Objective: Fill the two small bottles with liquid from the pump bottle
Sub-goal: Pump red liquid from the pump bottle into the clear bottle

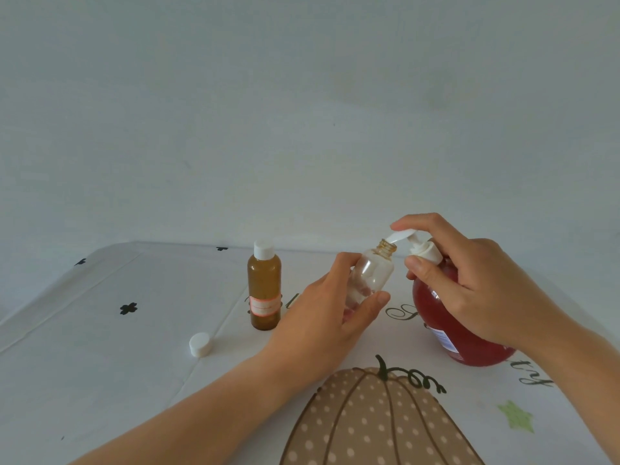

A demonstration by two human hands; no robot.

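Observation:
My left hand (322,313) grips a small clear bottle (374,273), uncapped and tilted, with its threaded neck right under the white pump nozzle (399,237). My right hand (469,283) rests on the red pump bottle (466,333): the forefinger lies on the pump head and the thumb is against the collar. The clear bottle looks almost empty. A second small bottle (264,290), amber and capped in white, stands upright to the left. A loose white cap (200,344) lies on the table further left.
The table (100,380) has a white cloth with black clover marks, script lettering and a large dotted pumpkin print (375,421) at the near edge. A plain pale wall rises behind the table.

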